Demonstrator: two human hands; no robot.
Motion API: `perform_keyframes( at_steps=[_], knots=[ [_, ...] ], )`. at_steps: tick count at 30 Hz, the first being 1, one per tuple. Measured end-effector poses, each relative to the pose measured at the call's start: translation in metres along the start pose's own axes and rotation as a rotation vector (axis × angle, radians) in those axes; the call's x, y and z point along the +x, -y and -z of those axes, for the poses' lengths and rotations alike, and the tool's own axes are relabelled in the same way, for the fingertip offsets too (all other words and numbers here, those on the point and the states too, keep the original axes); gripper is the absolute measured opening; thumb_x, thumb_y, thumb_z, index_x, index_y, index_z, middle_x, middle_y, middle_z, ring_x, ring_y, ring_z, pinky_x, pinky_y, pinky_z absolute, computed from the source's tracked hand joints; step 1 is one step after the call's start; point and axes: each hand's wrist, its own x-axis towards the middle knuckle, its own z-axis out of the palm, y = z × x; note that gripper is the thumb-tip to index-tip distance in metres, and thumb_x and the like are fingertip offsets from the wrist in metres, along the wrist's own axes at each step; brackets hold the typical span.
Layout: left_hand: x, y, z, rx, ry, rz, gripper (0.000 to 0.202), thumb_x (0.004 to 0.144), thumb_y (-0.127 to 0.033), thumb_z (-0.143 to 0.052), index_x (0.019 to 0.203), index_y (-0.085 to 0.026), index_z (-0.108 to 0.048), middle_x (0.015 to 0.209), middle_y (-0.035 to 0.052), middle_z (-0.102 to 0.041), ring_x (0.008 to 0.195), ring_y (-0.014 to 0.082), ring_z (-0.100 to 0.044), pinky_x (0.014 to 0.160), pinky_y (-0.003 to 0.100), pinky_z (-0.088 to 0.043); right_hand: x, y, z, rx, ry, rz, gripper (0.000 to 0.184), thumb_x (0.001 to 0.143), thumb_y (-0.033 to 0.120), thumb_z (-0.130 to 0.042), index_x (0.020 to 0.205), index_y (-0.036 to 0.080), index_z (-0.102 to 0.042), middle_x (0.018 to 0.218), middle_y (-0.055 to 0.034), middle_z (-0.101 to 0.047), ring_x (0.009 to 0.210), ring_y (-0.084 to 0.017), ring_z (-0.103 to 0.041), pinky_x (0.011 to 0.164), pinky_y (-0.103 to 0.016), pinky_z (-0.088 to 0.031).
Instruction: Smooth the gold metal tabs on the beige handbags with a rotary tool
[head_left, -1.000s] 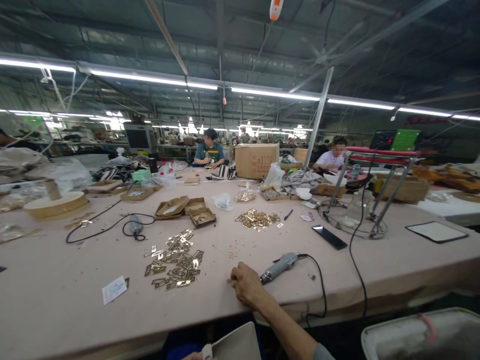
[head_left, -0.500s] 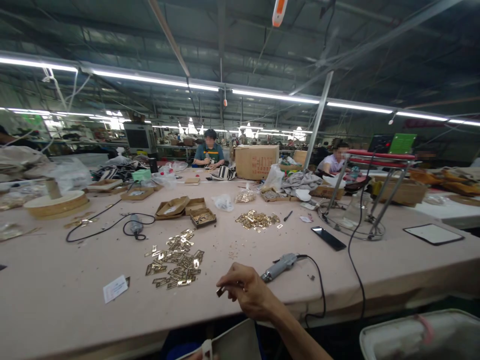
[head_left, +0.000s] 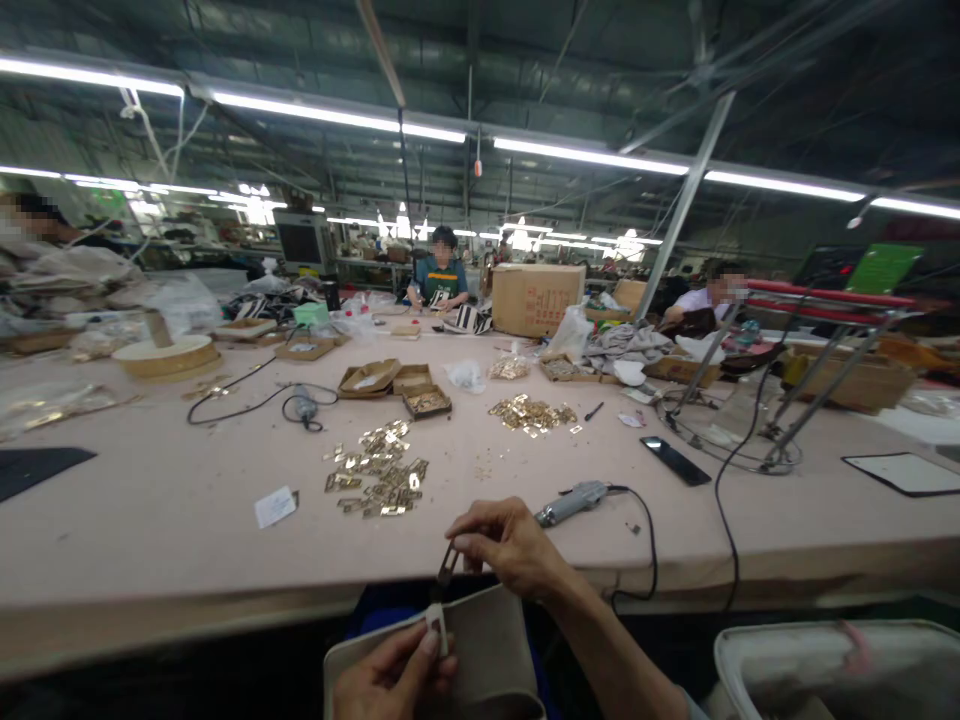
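Note:
My right hand (head_left: 510,548) pinches a small metal buckle (head_left: 447,566) just past the table's near edge, above a beige bag piece (head_left: 480,650). My left hand (head_left: 394,672) grips that bag piece at its white tab (head_left: 436,628), low in the view. The buckle hangs right above the tab. A pile of gold buckles (head_left: 379,478) lies on the table beyond my hands. A grey corded hand tool (head_left: 571,502) rests just right of my right hand.
The long beige table (head_left: 187,520) carries a second gold pile (head_left: 532,415), small cardboard trays (head_left: 401,385), a black phone (head_left: 675,460), a white card (head_left: 274,506), a wire stand (head_left: 757,420) and a cardboard box (head_left: 538,298). Two people sit at the far side. A grey bin (head_left: 832,670) stands at lower right.
My right hand lifted off the table with a buckle and came back toward me to the bag piece. My left hand and the bag piece rose into view. The view tilted down.

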Motion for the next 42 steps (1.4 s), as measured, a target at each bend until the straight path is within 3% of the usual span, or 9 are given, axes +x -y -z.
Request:
perform_keyframes(
  at_steps=[4, 14, 21, 28, 35, 42],
  knots=[
    [-0.01, -0.013, 0.001, -0.015, 0.139, -0.047, 0.048, 0.064, -0.042, -0.095, 0.096, -0.008, -0.082, 0.084, 0.0152, -0.08, 0.065, 0.0216, -0.075, 0.059, 0.025, -0.062, -0.005, 0.005, -0.004, -0.067, 0.078, -0.061, 0.025, 0.081, 0.037, -0.081, 0.087, 0.013, -0.076, 0.069, -0.0034, -0.068, 0.056, -0.011, -0.057, 0.052, -0.02, -0.045],
    [-0.011, -0.016, 0.003, -0.063, 0.182, -0.045, 0.038, 0.071, -0.032, -0.09, 0.098, -0.007, -0.081, 0.085, 0.0158, -0.079, 0.065, 0.0237, -0.076, 0.06, 0.027, -0.063, -0.009, -0.007, -0.018, -0.162, 0.224, -0.124, 0.019, 0.084, 0.033, -0.077, 0.083, 0.013, -0.076, 0.067, -0.0031, -0.068, 0.055, -0.011, -0.057, 0.05, -0.02, -0.045],
    [-0.008, -0.014, 0.006, -0.069, 0.206, -0.036, 0.034, 0.074, -0.028, -0.088, 0.099, -0.007, -0.081, 0.082, 0.0146, -0.079, 0.064, 0.0227, -0.076, 0.06, 0.026, -0.063, -0.012, -0.015, -0.021, -0.271, 0.238, -0.09, 0.007, 0.086, 0.02, -0.072, 0.084, 0.016, -0.077, 0.076, -0.0031, -0.072, 0.068, -0.014, -0.064, 0.063, -0.023, -0.05],
    [-0.008, -0.015, 0.007, -0.06, 0.221, -0.018, 0.034, 0.073, -0.028, -0.087, 0.099, -0.007, -0.082, 0.085, 0.0152, -0.079, 0.066, 0.023, -0.076, 0.062, 0.027, -0.063, -0.013, -0.015, -0.024, -0.408, 0.217, -0.024, 0.011, 0.085, 0.012, -0.069, 0.084, 0.018, -0.078, 0.079, -0.0017, -0.073, 0.072, -0.015, -0.065, 0.067, -0.025, -0.049],
    [-0.012, -0.02, 0.005, -0.048, 0.222, -0.008, 0.032, 0.077, -0.032, -0.085, 0.095, -0.006, -0.081, 0.085, 0.0161, -0.079, 0.064, 0.0228, -0.075, 0.058, 0.027, -0.062, -0.016, -0.015, -0.026, -0.427, 0.196, 0.007, 0.013, 0.085, 0.01, -0.069, 0.082, 0.02, -0.078, 0.077, -0.0009, -0.072, 0.07, -0.014, -0.064, 0.066, -0.025, -0.048],
    [-0.014, -0.015, 0.002, -0.017, 0.202, -0.026, 0.032, 0.077, -0.034, -0.086, 0.091, -0.006, -0.08, 0.081, 0.0142, -0.079, 0.061, 0.0216, -0.074, 0.054, 0.025, -0.061, -0.022, -0.021, -0.027, -0.415, 0.177, -0.048, 0.011, 0.083, 0.012, -0.072, 0.08, 0.02, -0.079, 0.077, -0.0011, -0.072, 0.071, -0.014, -0.064, 0.065, -0.024, -0.046]
  ],
)
